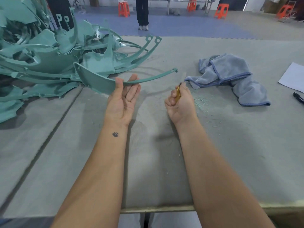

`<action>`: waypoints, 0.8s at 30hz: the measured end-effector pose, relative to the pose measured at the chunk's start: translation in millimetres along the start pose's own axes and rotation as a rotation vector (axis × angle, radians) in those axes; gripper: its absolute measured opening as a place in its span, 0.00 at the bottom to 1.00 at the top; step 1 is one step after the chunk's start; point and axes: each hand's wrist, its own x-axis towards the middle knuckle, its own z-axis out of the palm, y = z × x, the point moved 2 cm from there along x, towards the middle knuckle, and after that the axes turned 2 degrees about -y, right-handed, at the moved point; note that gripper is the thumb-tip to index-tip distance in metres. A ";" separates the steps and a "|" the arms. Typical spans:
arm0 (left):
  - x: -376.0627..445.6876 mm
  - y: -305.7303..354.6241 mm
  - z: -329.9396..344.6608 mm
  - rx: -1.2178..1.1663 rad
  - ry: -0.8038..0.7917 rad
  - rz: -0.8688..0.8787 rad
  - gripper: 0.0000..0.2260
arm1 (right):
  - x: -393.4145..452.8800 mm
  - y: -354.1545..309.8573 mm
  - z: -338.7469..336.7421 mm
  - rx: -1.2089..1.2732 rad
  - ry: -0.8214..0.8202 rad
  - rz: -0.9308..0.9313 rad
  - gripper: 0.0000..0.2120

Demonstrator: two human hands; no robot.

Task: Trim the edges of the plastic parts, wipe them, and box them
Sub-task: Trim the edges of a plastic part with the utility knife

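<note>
The person is standing at a grey felt-covered surface (pixel 164 162) with both bare forearms stretched out over it. The left hand (pixel 122 99) is turned palm up, its thumb pressing down on a teal plastic part (pixel 98 83) and pinching it against the straight fingers beneath, so the part is being held just above the surface. That part is broad at its left end and is tapering into a thin curved strip reaching off to the right. The right hand (pixel 180 102) is curling tightly round a small yellow-handled trimming knife (pixel 178 93), whose tip is poking out above the fist, apart from the part. A big heap of teal plastic parts (pixel 49 60) is lying at the far left of the surface. A crumpled blue cloth (pixel 230 76) is lying to the right, with thin teal shavings (pixel 201 100) scattered between it and the right hand. A white sheet of paper (pixel 293 76) and a dark pen (pixel 298 97) are sitting at the right edge.
</note>
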 end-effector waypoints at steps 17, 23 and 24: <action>-1.4 -22.0 4.2 0.011 -0.189 -0.144 0.08 | -30.1 30.8 26.9 -0.576 -0.366 0.072 0.15; -0.4 -26.1 3.4 0.078 -0.112 -0.181 0.07 | -24.4 27.8 23.3 -0.500 -0.204 0.026 0.16; -0.1 -26.4 2.9 0.085 -0.099 -0.185 0.11 | -23.5 27.3 22.8 -0.487 -0.193 0.020 0.16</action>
